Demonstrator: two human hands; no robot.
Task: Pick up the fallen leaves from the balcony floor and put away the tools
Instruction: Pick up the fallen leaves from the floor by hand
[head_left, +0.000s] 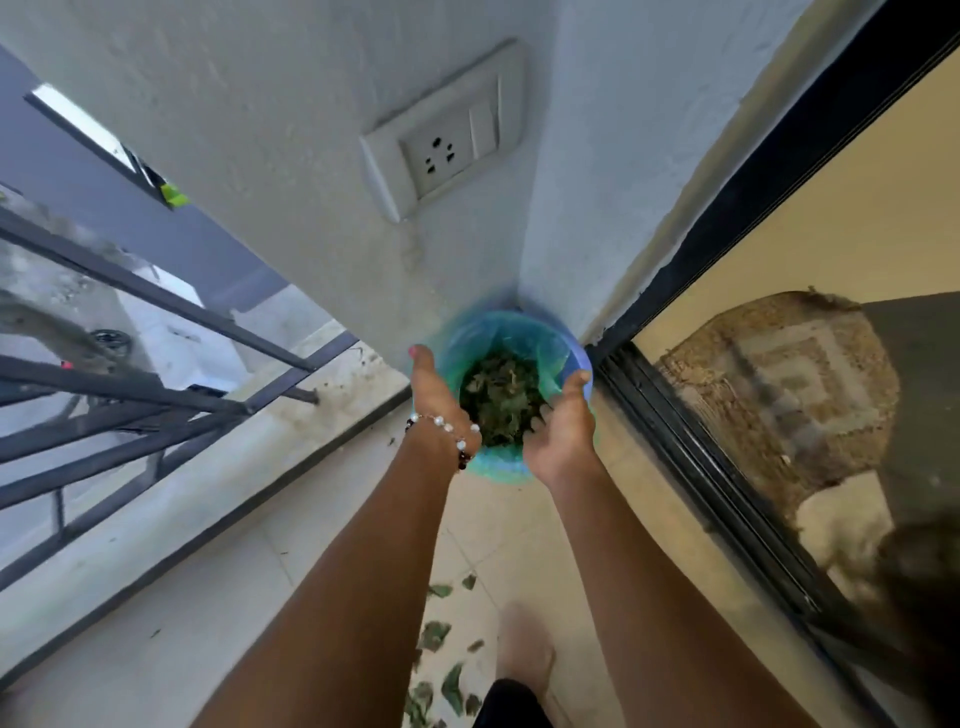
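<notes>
From the head camera, I am holding my left hand (435, 395) and right hand (563, 422) cupped open over the round blue bin lined with a green plastic bag (511, 332), in the balcony floor's corner. Dry green leaves (497, 402) are landing inside (more leaves (435, 634) are lying near my foot); I should be tipping my palms inward.

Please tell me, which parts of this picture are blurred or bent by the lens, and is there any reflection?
Head view: the bin rim is smeared by motion blur; the left hand and right hand are fairly sharp; the wide lens bows the railing; the glass door carries faint reflections.
</notes>
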